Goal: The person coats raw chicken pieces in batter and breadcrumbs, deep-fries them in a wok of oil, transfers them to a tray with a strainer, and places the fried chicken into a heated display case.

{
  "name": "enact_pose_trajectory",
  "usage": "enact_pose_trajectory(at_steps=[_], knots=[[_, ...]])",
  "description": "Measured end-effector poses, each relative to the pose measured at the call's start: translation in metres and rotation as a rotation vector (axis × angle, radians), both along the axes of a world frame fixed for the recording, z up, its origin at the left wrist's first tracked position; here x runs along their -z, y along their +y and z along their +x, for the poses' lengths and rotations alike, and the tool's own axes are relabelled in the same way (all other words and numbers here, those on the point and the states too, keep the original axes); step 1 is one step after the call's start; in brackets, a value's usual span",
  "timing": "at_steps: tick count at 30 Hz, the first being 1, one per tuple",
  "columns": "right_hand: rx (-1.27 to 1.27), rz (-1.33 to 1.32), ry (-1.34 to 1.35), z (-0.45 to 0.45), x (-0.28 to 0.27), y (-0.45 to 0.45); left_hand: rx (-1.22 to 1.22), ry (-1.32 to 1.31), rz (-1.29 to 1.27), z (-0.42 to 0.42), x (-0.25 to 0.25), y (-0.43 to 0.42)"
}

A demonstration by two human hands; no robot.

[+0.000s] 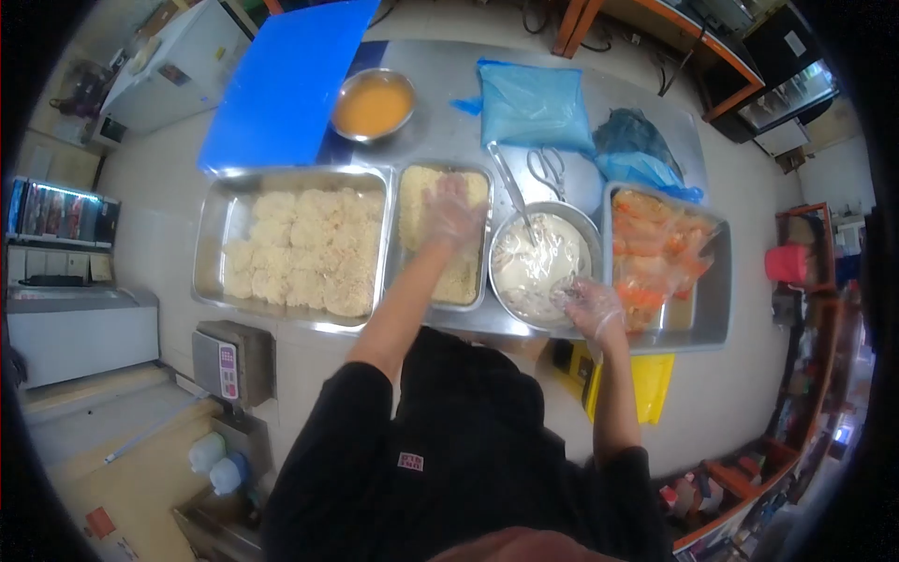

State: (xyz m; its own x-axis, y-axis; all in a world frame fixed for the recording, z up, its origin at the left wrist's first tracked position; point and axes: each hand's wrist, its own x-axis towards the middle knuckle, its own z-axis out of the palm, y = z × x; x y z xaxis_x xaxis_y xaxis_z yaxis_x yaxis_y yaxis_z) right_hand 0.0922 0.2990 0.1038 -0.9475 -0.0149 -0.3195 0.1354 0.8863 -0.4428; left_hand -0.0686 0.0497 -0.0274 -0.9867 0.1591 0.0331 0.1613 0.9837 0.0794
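My left hand, in a clear plastic glove, lies on pale crumbs in a narrow metal tray, fingers stretched out flat and pointing away from me. My right hand, also gloved, is at the near right side of a round metal bowl. Its fingers curl together at the surface of the white batter; whatever they hold is hidden. Lumps show in the batter, and a metal ladle leans in it. Left of the crumbs, a wide metal tray holds several crumb-coated pieces.
A grey tub of bagged orange pieces stands right of the bowl. Behind are scissors, a blue bag, a bowl of orange liquid and a blue board. A scale sits lower left.
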Motion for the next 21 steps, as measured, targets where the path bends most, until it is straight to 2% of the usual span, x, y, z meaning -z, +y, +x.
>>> enact_pose_trajectory(at_steps=[3, 6, 9, 12, 15, 18, 21], knots=[[-0.013, -0.022, -0.014, -0.007, -0.024, -0.003, 0.098, -0.019, 0.195, -0.013, 0.001, -0.027], [-0.008, -0.067, -0.003, -0.006, -0.022, -0.002, -0.021, -0.478, -0.003, -0.031, -0.062, -0.035], [0.033, -0.141, 0.000, -0.004, -0.023, -0.003, 0.016, -0.453, -0.052, -0.037, -0.063, -0.045], [0.050, -0.178, 0.006, -0.004, -0.024, -0.004, 0.359, -0.660, -0.219, -0.061, -0.074, -0.054], [0.043, -0.154, -0.018, -0.005, -0.022, -0.007, 0.412, -0.523, 0.066, -0.047, -0.074, -0.073], [0.027, -0.151, -0.035, -0.006, -0.024, -0.012, 0.405, -0.518, 0.130, -0.040, -0.079, -0.080], [0.019, -0.116, -0.002, -0.006, -0.020, -0.013, 0.495, -0.379, 0.354, -0.030, -0.080, -0.089]])
